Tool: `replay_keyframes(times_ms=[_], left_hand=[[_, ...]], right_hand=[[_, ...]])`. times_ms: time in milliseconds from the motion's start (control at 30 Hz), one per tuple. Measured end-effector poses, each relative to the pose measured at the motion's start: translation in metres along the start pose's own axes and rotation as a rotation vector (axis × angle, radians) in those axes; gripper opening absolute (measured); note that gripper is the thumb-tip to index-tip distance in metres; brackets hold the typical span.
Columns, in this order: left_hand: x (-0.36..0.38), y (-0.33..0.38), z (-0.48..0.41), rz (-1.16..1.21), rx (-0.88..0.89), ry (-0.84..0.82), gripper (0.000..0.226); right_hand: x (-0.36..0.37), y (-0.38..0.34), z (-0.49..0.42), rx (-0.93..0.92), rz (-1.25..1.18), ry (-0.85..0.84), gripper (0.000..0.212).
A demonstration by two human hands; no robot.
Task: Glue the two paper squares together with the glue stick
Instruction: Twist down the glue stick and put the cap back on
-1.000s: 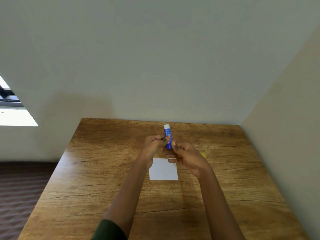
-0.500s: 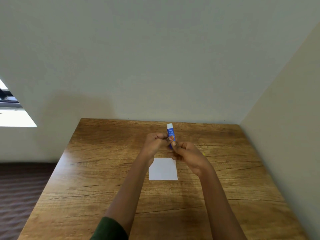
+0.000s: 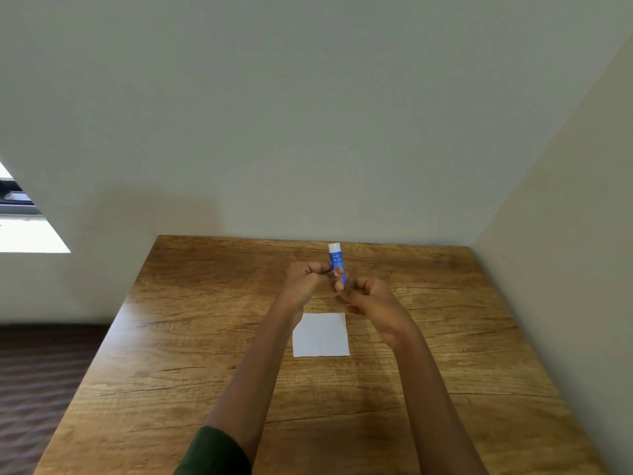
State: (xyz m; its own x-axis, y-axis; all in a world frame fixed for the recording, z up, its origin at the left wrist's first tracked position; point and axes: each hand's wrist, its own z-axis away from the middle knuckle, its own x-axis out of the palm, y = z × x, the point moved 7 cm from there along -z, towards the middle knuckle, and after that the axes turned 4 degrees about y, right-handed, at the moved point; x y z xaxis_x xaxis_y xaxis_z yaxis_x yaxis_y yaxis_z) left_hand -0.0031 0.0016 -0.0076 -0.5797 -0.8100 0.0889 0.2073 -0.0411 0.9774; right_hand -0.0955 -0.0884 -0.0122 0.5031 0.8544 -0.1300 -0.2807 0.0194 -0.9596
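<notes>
A blue glue stick (image 3: 336, 259) with a white end pointing up is held above the far half of the wooden table (image 3: 191, 337). My left hand (image 3: 304, 283) pinches its middle from the left. My right hand (image 3: 374, 303) grips its lower end, which is hidden in the fingers. A white paper square (image 3: 321, 334) lies flat on the table just below and nearer than both hands, between my forearms. No second square shows in this frame.
The table stands in a corner, with a wall along its far edge (image 3: 308, 240) and another wall along its right side (image 3: 555, 337). Dark floor (image 3: 41, 378) lies to the left of the table.
Both hands and the glue stick shifted slightly right and away, and the stick now stands more upright. A small yellow patch seen beside my right hand a second ago is now hidden.
</notes>
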Motion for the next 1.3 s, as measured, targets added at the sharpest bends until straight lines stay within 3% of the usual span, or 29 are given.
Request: replay_keyframes(times_ms=[300,433,533,733,867,967,1100,1167,1300], left_hand=[[-0.001,-0.004,0.004,0.027,0.015,0.005,0.013],[0.001,-0.004,0.008,0.043,0.011,0.005,0.010],[0.002,-0.003,0.008,0.050,0.010,0.024,0.010],[0.003,-0.003,0.008,0.061,-0.007,0.022,0.014],[0.005,-0.001,0.009,0.073,-0.020,0.013,0.012],[0.004,-0.002,0.008,0.065,-0.041,0.037,0.011],[0.000,-0.008,0.006,0.084,-0.069,0.093,0.013],[-0.003,-0.008,0.006,0.075,-0.061,0.080,0.012],[-0.006,-0.009,0.007,0.068,-0.045,0.051,0.015]], right_hand=[[0.003,0.002,0.000,0.094,-0.075,-0.148,0.026],[-0.003,-0.004,0.002,0.015,-0.017,-0.011,0.014],[-0.008,-0.007,0.003,-0.052,0.077,0.097,0.029],[0.004,-0.001,0.005,0.066,0.069,-0.181,0.030],[0.007,0.000,0.005,0.062,-0.048,-0.214,0.031],[0.005,-0.001,0.006,0.033,-0.055,-0.096,0.026],[-0.001,-0.007,0.005,-0.095,0.133,0.129,0.021],[0.003,-0.006,0.005,-0.079,0.113,0.052,0.018],[0.007,0.003,0.004,0.081,0.053,-0.146,0.034]])
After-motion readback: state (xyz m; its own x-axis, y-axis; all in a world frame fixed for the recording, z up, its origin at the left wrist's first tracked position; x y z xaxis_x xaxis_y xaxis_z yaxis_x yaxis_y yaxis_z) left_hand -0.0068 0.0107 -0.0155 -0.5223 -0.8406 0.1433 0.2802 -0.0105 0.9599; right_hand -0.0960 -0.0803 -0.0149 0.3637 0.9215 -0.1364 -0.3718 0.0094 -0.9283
